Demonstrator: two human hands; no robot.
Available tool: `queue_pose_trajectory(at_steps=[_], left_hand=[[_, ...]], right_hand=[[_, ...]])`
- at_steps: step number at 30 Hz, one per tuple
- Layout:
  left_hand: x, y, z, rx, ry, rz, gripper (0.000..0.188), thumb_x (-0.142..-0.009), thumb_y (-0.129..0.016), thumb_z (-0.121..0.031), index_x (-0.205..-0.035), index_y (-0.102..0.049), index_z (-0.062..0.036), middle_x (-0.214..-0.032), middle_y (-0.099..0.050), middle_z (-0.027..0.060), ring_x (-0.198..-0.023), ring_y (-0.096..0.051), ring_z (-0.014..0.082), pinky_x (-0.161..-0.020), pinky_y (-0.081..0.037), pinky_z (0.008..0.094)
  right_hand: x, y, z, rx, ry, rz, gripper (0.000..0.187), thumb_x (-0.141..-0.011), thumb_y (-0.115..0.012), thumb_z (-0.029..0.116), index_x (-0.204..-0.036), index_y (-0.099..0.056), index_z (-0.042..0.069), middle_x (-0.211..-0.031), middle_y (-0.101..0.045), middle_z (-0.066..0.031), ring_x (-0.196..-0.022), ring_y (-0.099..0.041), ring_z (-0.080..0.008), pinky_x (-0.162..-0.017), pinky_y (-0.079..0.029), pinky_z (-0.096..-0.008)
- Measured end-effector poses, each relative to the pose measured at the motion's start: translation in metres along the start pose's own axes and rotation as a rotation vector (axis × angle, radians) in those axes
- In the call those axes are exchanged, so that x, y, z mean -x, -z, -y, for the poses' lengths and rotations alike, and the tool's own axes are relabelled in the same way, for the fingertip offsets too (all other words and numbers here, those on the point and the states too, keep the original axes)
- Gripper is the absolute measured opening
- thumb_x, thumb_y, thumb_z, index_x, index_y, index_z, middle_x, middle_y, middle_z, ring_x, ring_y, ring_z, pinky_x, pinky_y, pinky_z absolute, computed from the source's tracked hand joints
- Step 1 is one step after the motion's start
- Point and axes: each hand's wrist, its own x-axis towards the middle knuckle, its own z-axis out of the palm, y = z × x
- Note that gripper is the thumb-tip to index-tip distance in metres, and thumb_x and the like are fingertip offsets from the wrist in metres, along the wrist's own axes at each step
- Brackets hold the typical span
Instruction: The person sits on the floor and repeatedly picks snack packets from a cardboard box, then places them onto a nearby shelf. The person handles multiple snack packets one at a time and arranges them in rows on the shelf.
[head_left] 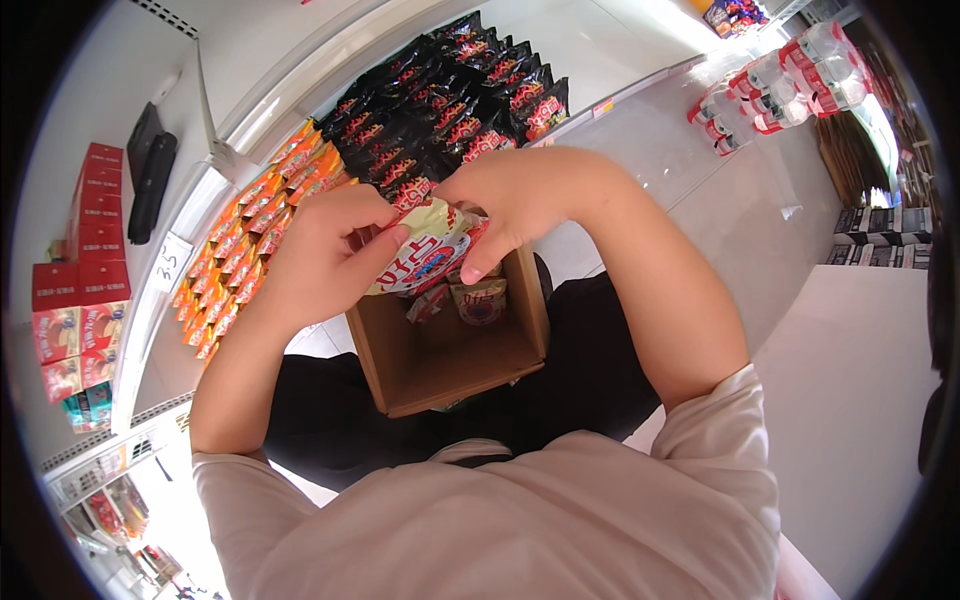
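Observation:
Both of my hands grip a pale yellow and white snack bag (425,245) with red lettering, above the far part of an open cardboard box (465,365). My left hand (340,240) pinches the bag's left side between thumb and fingers. On its right side, my right hand (515,205) is closed round the edge, thumb pointing down. Inside the box lie a few similar bags (480,302) against the far wall. The box stands between my dark-trousered legs. Just beyond my hands are rows of black snack bags (430,105), and orange bags (255,225) stand to their left.
Red boxes (98,225) are stacked on the shelf at the left, beside a black device (152,185). Shrink-wrapped bottles (790,85) with red labels stand on the floor at the far right. A white surface (840,370) lies to my right.

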Motion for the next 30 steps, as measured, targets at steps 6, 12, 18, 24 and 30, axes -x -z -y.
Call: queue_pose_trajectory(at_steps=[6, 12, 18, 24, 30], left_hand=[[0.016, 0.017, 0.006, 0.16, 0.018, -0.258, 0.014, -0.101, -0.072, -0.008, -0.09, -0.069, 0.0011, -0.072, -0.057, -0.0001, -0.064, -0.048, 0.0057, -0.058, -0.039, 0.0263], [0.022, 0.032, -0.004, -0.107, -0.055, -0.329, 0.014, -0.101, -0.07, -0.011, -0.093, -0.064, -0.0005, -0.071, -0.057, 0.0155, -0.061, -0.054, 0.0318, -0.059, -0.045, 0.0392], [0.026, 0.038, 0.0, 0.046, 0.028, -0.324, 0.014, -0.101, -0.068, -0.009, -0.09, -0.063, -0.0019, -0.068, -0.057, 0.0074, -0.06, -0.055, 0.0187, -0.056, -0.042, 0.0353], [0.021, 0.03, -0.003, 0.201, -0.009, -0.171, 0.01, -0.096, -0.076, -0.009, -0.093, -0.073, -0.0003, -0.071, -0.06, -0.0015, -0.062, -0.047, 0.0034, -0.056, -0.038, 0.026], [0.019, 0.041, 0.012, 0.595, 0.101, -0.199, 0.01, -0.099, -0.074, -0.004, -0.09, -0.072, 0.0001, -0.08, -0.07, -0.0008, -0.07, -0.059, 0.0022, -0.06, -0.047, 0.0235]], right_hand=[[-0.012, -0.002, 0.026, -0.142, 0.063, -0.267, 0.038, -0.085, -0.084, 0.024, -0.109, -0.072, -0.003, -0.093, -0.075, -0.0188, -0.084, -0.073, -0.0324, -0.075, -0.055, -0.0413], [-0.013, -0.008, 0.032, -0.273, 0.046, -0.237, 0.04, -0.091, -0.082, 0.03, -0.111, -0.067, -0.001, -0.094, -0.074, -0.0167, -0.082, -0.072, -0.0267, -0.073, -0.055, -0.0394], [-0.011, -0.011, 0.051, -0.226, 0.073, -0.254, 0.036, -0.094, -0.078, 0.026, -0.112, -0.066, -0.002, -0.097, -0.075, -0.0195, -0.088, -0.074, -0.0343, -0.078, -0.056, -0.0416], [-0.013, -0.021, 0.061, -0.147, 0.081, -0.142, 0.034, -0.092, -0.079, 0.022, -0.11, -0.066, -0.004, -0.097, -0.074, -0.0232, -0.093, -0.073, -0.0416, -0.081, -0.056, -0.0459], [-0.014, -0.021, 0.059, -0.188, 0.083, -0.199, 0.036, -0.096, -0.076, 0.028, -0.111, -0.063, -0.002, -0.095, -0.073, -0.0238, -0.091, -0.073, -0.0418, -0.078, -0.055, -0.0454]])
